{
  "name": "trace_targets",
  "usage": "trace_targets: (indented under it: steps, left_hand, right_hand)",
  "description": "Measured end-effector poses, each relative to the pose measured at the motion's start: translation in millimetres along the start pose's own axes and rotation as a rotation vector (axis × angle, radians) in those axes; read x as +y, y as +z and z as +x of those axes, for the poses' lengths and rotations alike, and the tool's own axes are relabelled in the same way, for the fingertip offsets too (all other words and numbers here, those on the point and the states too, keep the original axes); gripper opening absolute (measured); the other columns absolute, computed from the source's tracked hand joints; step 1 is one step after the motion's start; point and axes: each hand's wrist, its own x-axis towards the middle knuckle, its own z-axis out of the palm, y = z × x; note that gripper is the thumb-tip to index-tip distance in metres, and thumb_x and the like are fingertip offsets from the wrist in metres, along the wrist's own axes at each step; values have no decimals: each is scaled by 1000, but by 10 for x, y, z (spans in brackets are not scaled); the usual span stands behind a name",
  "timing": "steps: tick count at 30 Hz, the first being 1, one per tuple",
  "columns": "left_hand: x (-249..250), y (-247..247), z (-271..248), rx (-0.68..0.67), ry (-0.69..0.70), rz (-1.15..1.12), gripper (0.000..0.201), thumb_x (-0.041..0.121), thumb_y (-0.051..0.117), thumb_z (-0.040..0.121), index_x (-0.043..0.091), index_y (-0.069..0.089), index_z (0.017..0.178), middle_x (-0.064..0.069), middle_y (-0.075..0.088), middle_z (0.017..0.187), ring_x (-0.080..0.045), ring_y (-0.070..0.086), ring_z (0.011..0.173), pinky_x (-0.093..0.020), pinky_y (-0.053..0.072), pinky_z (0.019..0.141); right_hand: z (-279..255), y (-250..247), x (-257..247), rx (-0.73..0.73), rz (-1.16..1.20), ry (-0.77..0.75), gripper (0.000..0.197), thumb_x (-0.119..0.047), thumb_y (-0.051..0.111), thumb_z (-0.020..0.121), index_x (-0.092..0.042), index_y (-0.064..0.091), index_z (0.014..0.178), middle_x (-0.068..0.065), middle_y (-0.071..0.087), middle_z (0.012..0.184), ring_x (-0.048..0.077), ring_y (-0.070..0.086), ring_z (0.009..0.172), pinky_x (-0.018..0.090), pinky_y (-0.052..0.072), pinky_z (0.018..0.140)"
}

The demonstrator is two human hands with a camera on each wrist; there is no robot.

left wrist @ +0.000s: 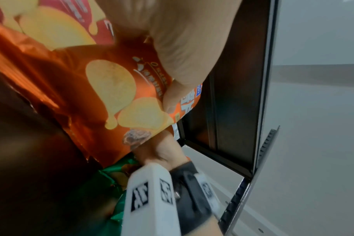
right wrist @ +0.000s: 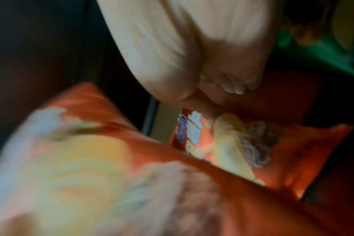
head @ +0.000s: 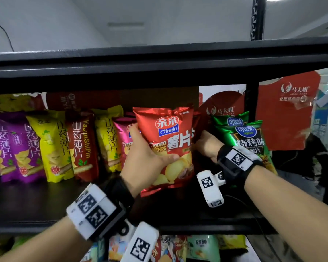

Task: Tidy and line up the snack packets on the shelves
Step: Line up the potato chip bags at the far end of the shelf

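My left hand (head: 151, 148) grips a red Qinqin potato chips packet (head: 170, 140) by its left side, thumb across the front, holding it upright above the black shelf (head: 45, 225). The left wrist view shows my thumb (left wrist: 172, 99) pressed on that packet (left wrist: 111, 83). My right hand (head: 204, 142) reaches in behind the packet's right edge, fingertips hidden in the head view. In the blurred right wrist view the right hand (right wrist: 218, 99) has curled fingers, its thumb down on a second red chips packet (right wrist: 253, 143) standing further back.
Purple, yellow and red yam-chip packets (head: 51, 144) stand in a row at left, with a pink packet (head: 124, 137) beside my left hand. Two green packets (head: 248, 140) stand at right. An upper shelf (head: 159, 59) hangs close overhead. More packets (head: 203, 246) fill the shelf below.
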Motion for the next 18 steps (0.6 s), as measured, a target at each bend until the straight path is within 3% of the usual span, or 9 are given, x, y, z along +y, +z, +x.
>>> trace_targets:
  steps: [3, 6, 7, 9, 12, 14, 16, 18]
  left_hand:
    - [-2, 190, 143, -43, -44, -17, 98, 8, 92, 67, 30, 22, 133, 11, 65, 107, 7, 70, 84, -11, 55, 62]
    - [-56, 405, 228, -73, -65, 0, 99, 6, 92, 66, 31, 22, 131, 7, 64, 108, 2, 70, 83, -15, 59, 68]
    - [-76, 476, 247, -75, -62, 17, 98, 6, 92, 66, 32, 22, 130, 7, 64, 109, 1, 71, 84, -17, 60, 71]
    - [-109, 593, 293, -79, -62, 44, 97, 6, 91, 68, 32, 21, 130, 5, 64, 112, -3, 71, 88, -24, 61, 80]
    - [-159, 674, 344, -42, -96, 64, 96, 4, 88, 71, 20, 20, 138, -5, 61, 123, -19, 67, 105, -43, 55, 98]
    - [-181, 676, 362, -14, -125, 62, 101, 2, 85, 74, 14, 17, 146, -9, 58, 130, -22, 63, 113, -46, 51, 103]
    - [-183, 666, 357, -14, -144, 69, 106, 1, 83, 78, 11, 9, 153, -9, 57, 135, -24, 60, 120, -47, 47, 108]
    - [-158, 660, 328, -19, -150, 117, 112, 4, 81, 81, 11, 0, 158, -10, 53, 142, -26, 55, 128, -47, 43, 112]
  right_hand:
    - [-255, -267, -1, 167, 69, -155, 35, 9, 44, 88, 0, 62, 117, 18, 66, 116, 32, 63, 105, 46, 55, 92]
    - [-597, -519, 16, 372, 241, -350, 42, 17, 39, 89, -4, 64, 116, 10, 62, 118, 16, 59, 101, 28, 59, 75]
    - [-686, -586, 35, 484, 204, -387, 41, 15, 43, 89, -8, 64, 116, 7, 61, 117, 14, 59, 100, 27, 58, 77]
    - [-785, -716, 110, 657, 19, -400, 39, 5, 55, 89, -12, 59, 124, 7, 54, 124, 19, 55, 109, 33, 50, 95]
    - [-771, -885, 255, 651, -108, -192, 72, -19, 72, 85, -4, 35, 144, 15, 38, 144, 30, 36, 135, 40, 31, 113]
    - [-741, -944, 349, 579, -138, -22, 94, -36, 78, 80, 2, 25, 147, 19, 36, 149, 34, 32, 138, 43, 29, 115]
    - [-708, -948, 450, 501, -130, 91, 96, -48, 78, 76, 5, 29, 140, 22, 44, 142, 36, 43, 130, 42, 38, 106]
    - [-677, -919, 534, 434, -74, 152, 87, -52, 77, 75, 4, 36, 128, 20, 57, 124, 32, 56, 108, 36, 46, 87]
